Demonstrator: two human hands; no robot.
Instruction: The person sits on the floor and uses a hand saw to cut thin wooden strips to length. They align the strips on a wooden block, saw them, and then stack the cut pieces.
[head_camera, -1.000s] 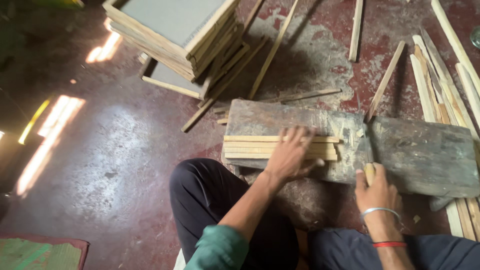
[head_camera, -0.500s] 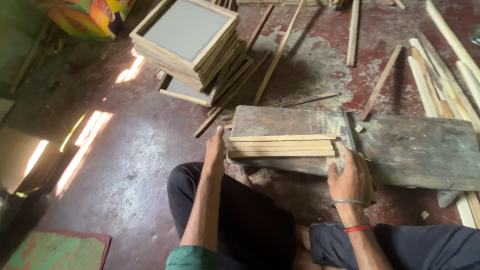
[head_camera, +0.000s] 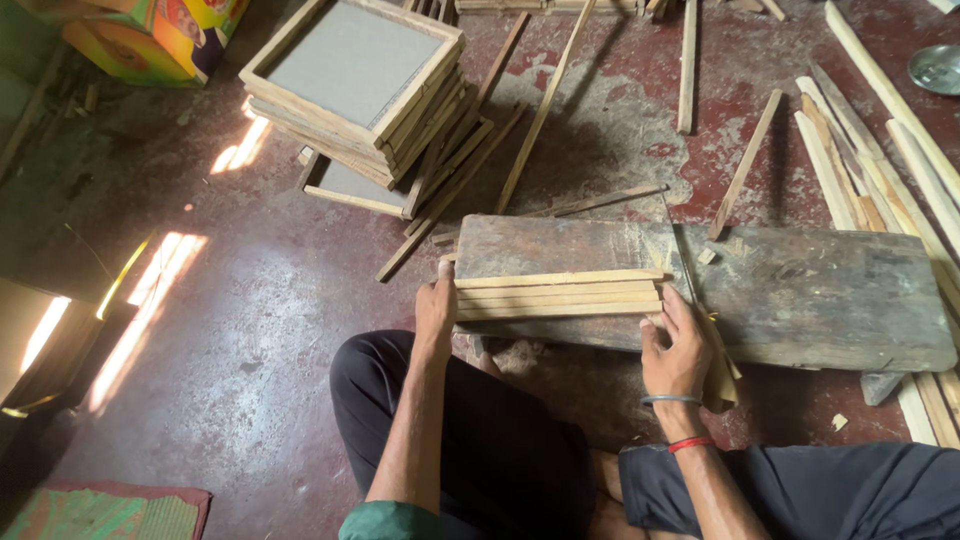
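Observation:
A bundle of light wooden strips (head_camera: 560, 294) lies side by side on a worn grey plank (head_camera: 800, 290) on the floor in front of me. My left hand (head_camera: 435, 310) presses flat against the left ends of the strips. At the right end of the bundle, my right hand (head_camera: 677, 348) touches the strips with fingers spread; it wears a metal bangle and a red thread at the wrist. A thin blade or saw (head_camera: 692, 290) rests on the plank just right of the strips. My knees, in dark trousers, sit below the plank.
A stack of wooden frames with grey panels (head_camera: 360, 80) stands at the upper left. Loose wooden sticks (head_camera: 545, 100) lie scattered on the red floor, with several long strips (head_camera: 880, 150) at the right. A colourful box (head_camera: 150, 35) sits top left, and a metal bowl (head_camera: 935, 68) top right.
The left hand moved from on top of the strips to their left ends. The right hand came up from the plank's near edge to the right ends. The view shifted left.

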